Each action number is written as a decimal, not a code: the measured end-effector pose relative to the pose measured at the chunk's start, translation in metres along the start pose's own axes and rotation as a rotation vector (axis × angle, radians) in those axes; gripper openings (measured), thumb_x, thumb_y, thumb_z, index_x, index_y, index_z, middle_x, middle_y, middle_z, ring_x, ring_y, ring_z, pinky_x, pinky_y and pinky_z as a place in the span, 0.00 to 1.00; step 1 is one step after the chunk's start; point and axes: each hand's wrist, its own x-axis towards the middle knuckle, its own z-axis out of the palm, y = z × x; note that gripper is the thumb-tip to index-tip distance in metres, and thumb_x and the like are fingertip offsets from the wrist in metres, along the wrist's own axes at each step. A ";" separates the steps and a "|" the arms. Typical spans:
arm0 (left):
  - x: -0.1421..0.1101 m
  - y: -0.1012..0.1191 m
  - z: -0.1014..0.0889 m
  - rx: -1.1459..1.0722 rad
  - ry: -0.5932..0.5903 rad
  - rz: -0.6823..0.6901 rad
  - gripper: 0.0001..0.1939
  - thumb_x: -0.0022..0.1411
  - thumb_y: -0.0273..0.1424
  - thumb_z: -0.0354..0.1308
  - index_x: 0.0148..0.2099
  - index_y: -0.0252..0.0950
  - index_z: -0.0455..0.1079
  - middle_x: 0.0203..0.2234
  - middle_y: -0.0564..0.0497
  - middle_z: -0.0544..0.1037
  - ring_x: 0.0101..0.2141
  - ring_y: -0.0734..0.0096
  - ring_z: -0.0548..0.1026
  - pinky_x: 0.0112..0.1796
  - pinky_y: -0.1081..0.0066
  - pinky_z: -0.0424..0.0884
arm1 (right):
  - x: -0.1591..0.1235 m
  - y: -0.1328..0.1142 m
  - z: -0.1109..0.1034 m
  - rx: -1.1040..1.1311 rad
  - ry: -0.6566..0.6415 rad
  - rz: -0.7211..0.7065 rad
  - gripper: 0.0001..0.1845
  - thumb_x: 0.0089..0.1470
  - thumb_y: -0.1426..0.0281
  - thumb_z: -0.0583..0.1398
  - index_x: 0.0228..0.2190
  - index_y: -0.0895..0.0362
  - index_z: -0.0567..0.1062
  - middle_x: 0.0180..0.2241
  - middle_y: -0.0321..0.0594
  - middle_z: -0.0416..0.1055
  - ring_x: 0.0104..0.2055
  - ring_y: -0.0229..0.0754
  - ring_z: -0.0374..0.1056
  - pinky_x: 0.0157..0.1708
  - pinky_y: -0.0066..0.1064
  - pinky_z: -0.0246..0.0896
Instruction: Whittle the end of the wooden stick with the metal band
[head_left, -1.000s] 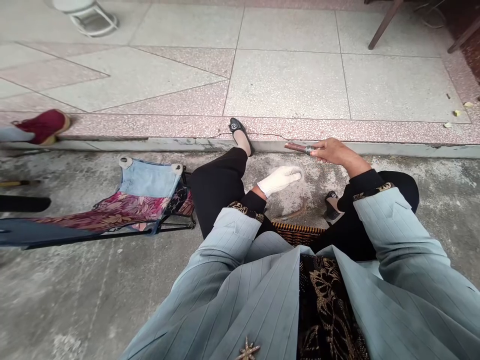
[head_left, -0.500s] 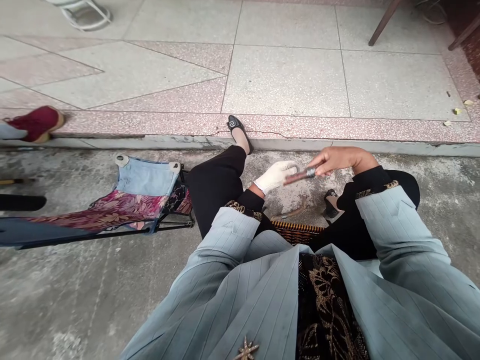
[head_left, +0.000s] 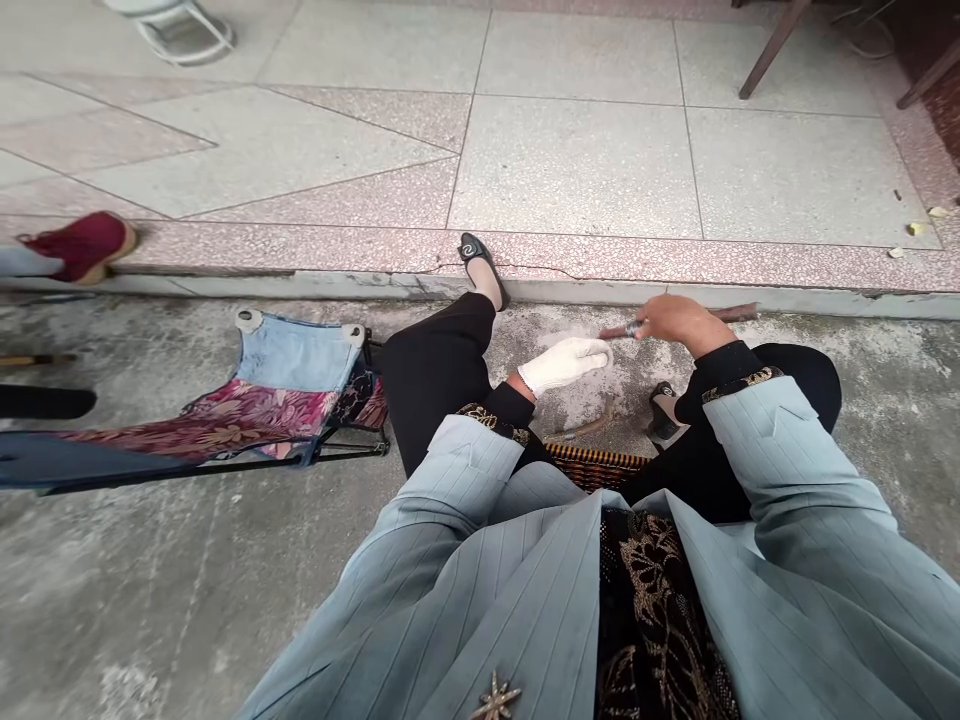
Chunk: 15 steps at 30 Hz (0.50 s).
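We see the brown stick (head_left: 735,313) in our right hand (head_left: 675,322), our fingers closed around its middle; one end points toward our left hand (head_left: 566,365) and the other sticks out past the far side of the right. The near end sits just beyond the gloved fingertips, and we cannot tell whether it touches them. The left fingers are together and bent, but we cannot tell whether they grip anything. The two hands are apart, though close.

The stick is slim, straight and reddish brown, with silvery wire-like binding next to our right fingertips. Our left hand wears a white knitted glove; our right is bare.

Between our hands and our body, a curved stick (head_left: 589,430), paler and rougher, lies on the grey, stained concrete ground (head_left: 285,560). Nearer us is the woven rim of a basket (head_left: 600,468), banded yellow and dark. Well to the left of our hands stands a folding chair (head_left: 292,355), its fabric pale blue and floral red. Beyond our hands runs a step (head_left: 360,245) of speckled pink stone, with pale tiles (head_left: 577,170) behind it. Far left, another person's dark red shoe (head_left: 86,245) shows.
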 end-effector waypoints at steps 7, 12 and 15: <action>0.005 -0.011 -0.004 -0.010 0.059 -0.028 0.19 0.63 0.43 0.51 0.42 0.31 0.73 0.31 0.48 0.77 0.32 0.68 0.72 0.35 0.71 0.66 | -0.025 0.013 -0.013 0.586 -0.555 -0.564 0.30 0.48 0.57 0.67 0.50 0.57 0.79 0.25 0.34 0.72 0.25 0.33 0.61 0.28 0.27 0.57; 0.010 -0.010 0.000 0.117 -0.004 0.008 0.18 0.63 0.41 0.51 0.39 0.33 0.74 0.30 0.49 0.77 0.31 0.69 0.71 0.35 0.71 0.65 | -0.034 0.017 -0.015 0.822 -0.112 -0.404 0.27 0.51 0.57 0.64 0.49 0.59 0.79 0.23 0.32 0.67 0.23 0.32 0.57 0.27 0.28 0.55; 0.009 -0.003 0.002 0.123 -0.010 0.050 0.14 0.61 0.40 0.54 0.34 0.35 0.74 0.26 0.50 0.76 0.29 0.68 0.71 0.34 0.71 0.64 | -0.038 0.011 -0.002 0.877 -0.038 -0.310 0.22 0.53 0.57 0.64 0.46 0.57 0.79 0.23 0.32 0.66 0.24 0.33 0.57 0.27 0.29 0.56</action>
